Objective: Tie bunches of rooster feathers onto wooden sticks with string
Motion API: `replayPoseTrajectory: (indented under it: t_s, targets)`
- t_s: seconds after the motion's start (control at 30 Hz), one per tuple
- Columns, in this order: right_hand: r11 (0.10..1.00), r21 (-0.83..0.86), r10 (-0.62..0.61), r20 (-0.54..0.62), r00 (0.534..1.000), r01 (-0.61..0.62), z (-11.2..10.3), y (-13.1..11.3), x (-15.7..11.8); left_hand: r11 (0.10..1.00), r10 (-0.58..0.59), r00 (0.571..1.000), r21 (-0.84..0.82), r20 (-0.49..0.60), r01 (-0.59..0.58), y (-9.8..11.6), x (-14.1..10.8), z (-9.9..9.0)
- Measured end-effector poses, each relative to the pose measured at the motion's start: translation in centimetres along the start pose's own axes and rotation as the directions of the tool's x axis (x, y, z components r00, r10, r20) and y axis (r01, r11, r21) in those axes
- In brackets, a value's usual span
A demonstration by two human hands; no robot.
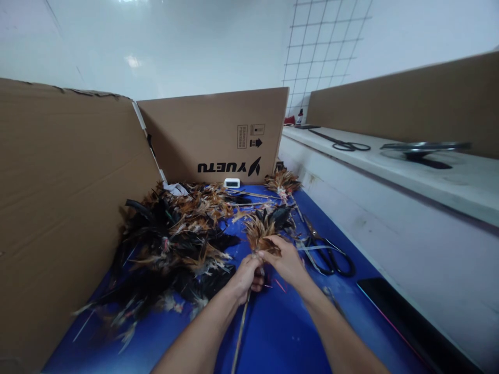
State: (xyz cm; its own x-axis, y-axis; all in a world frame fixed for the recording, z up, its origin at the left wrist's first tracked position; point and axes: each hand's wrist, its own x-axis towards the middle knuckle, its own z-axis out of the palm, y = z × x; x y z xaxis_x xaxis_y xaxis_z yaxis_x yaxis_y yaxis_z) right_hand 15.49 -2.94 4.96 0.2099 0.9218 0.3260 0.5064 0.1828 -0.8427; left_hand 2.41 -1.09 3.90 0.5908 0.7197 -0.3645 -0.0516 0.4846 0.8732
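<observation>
My left hand (248, 274) is closed round the upper end of a thin stick (240, 332), which slants down toward me. A tuft of brown feathers (257, 232) fans out at the top of that stick. My right hand (286, 259) pinches at the base of the tuft, its fingers touching the brown feathers beside my left thumb. Dark feathers (278, 217) show just behind the tuft. Whatever binds the feathers to the stick is hidden by my fingers. Black-handled scissors (336, 259) lie to the right of my right hand.
A big heap of black and brown feathers (175, 249) covers the left of the blue table (288, 332). Cardboard walls (218, 130) stand left and behind. A small white digital device (232, 183) sits at the back. A black phone-like slab (405, 311) lies right, below a white ledge (374, 161).
</observation>
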Motion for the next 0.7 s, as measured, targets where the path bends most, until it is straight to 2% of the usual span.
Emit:
replayPoseTrajectory:
  t_s: [0.3,0.5,0.6,0.7]
  targets:
    - [0.999,-0.05,0.01,-0.025,1.0,-0.011,0.2,0.2,0.0,0.996,0.052,0.998,0.076,0.034,-0.055,0.1,0.0,0.2]
    - [0.977,0.178,0.133,-0.056,0.99,-0.121,-0.6,-0.2,0.2,0.997,0.059,0.994,-0.061,0.09,-0.054,0.2,0.1,-0.4]
    - [0.991,0.102,0.098,-0.094,0.991,-0.088,-1.1,-0.4,0.3,0.985,0.074,0.993,-0.162,0.096,-0.057,0.2,0.3,-0.8]
    - [0.997,0.031,0.066,0.008,0.998,-0.066,-1.5,-0.6,0.3,0.972,0.093,0.992,-0.222,0.09,-0.071,0.3,0.5,-1.0]
